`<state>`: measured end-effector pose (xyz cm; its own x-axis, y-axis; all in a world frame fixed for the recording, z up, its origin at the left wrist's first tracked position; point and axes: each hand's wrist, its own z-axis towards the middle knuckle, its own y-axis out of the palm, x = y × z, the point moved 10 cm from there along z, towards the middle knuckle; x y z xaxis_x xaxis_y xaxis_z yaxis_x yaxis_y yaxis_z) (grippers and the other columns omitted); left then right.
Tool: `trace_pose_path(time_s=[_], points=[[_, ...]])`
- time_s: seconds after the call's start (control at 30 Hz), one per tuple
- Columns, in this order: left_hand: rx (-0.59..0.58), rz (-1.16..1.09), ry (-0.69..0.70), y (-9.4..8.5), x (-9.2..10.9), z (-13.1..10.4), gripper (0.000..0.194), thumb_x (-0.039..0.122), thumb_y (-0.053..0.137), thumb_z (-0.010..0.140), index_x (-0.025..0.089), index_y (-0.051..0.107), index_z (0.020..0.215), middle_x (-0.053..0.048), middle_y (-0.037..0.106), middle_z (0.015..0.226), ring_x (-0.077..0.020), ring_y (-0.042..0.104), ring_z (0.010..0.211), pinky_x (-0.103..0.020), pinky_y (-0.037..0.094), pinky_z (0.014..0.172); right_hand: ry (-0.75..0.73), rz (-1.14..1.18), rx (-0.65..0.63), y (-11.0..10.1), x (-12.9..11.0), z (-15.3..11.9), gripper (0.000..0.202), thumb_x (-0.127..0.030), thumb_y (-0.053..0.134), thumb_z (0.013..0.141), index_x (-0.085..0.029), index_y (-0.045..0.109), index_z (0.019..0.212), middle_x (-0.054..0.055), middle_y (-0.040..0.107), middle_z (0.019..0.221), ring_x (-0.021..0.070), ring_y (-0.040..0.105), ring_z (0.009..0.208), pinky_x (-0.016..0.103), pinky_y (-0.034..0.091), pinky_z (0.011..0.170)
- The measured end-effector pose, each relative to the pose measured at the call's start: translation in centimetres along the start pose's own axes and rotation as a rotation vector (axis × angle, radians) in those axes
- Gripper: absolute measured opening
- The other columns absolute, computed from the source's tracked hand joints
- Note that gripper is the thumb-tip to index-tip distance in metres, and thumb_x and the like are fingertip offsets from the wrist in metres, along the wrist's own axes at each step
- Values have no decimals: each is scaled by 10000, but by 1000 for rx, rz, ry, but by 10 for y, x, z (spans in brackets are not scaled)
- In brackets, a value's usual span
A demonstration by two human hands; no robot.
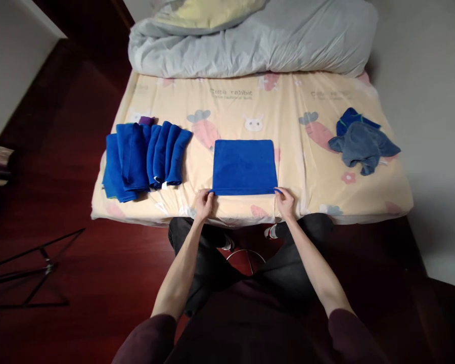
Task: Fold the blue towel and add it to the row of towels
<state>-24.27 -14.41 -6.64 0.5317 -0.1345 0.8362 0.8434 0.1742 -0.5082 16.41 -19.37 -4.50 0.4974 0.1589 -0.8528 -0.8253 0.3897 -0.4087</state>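
Note:
A bright blue towel (244,166) lies flat, folded into a rectangle, near the front edge of the bed (296,101). My left hand (203,204) pinches its near left corner. At the near right corner, my right hand (285,201) pinches the towel too. Both hands rest on the cream sheet printed with carrots and rabbits.
A row of folded blue towels (146,156) lies at the bed's left, with a purple bit behind. A crumpled grey-blue cloth heap (362,141) sits at the right. A grey duvet (250,40) is bunched at the back. A black metal stand (34,273) is on the dark red floor.

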Motion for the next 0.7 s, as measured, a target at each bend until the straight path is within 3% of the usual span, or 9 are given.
trace_pose_path(time_s=[0.13, 0.2, 0.3, 0.43, 0.7], points=[[-34, -125, 51, -3, 13, -2, 338, 469, 511, 1030, 221, 711, 1145, -104, 741, 1252, -268, 596, 1356, -502, 444, 1195, 32, 140, -38, -1, -1, 2, 287, -354, 589, 995, -201, 777, 1149, 115, 772, 1216, 263, 715, 1178, 451, 563, 1086], [-63, -147, 57, -3, 16, -3, 334, 464, 535, 1020, 225, 716, 1167, -98, 737, 1290, -273, 569, 1400, -519, 426, 1219, 77, 160, -81, 3, 3, 2, 304, -375, 604, 989, -197, 781, 1159, 116, 778, 1216, 265, 728, 1157, 447, 574, 1069], [-115, -149, -8, 4, 8, -4, 336, 471, 610, 973, 238, 727, 1184, -92, 742, 1287, -273, 653, 1291, -488, 495, 1162, 153, 138, -104, 7, 12, 3, 338, -427, 617, 972, -180, 786, 1129, 129, 791, 1174, 265, 752, 1075, 429, 604, 998], [-99, -203, -132, 13, -13, -4, 313, 479, 643, 922, 216, 750, 1055, -91, 790, 1053, -247, 749, 1005, -419, 604, 969, 203, 118, -18, 4, 25, 6, 387, -491, 644, 931, -156, 775, 1072, 147, 801, 1073, 263, 763, 953, 394, 629, 868], [-1, -166, -142, 7, -16, -3, 360, 535, 571, 969, 209, 716, 1015, -73, 759, 972, -220, 722, 935, -353, 586, 873, 139, -43, 69, 3, 21, 0, 419, -556, 566, 977, -167, 722, 972, 95, 746, 855, 212, 690, 745, 342, 592, 725]])
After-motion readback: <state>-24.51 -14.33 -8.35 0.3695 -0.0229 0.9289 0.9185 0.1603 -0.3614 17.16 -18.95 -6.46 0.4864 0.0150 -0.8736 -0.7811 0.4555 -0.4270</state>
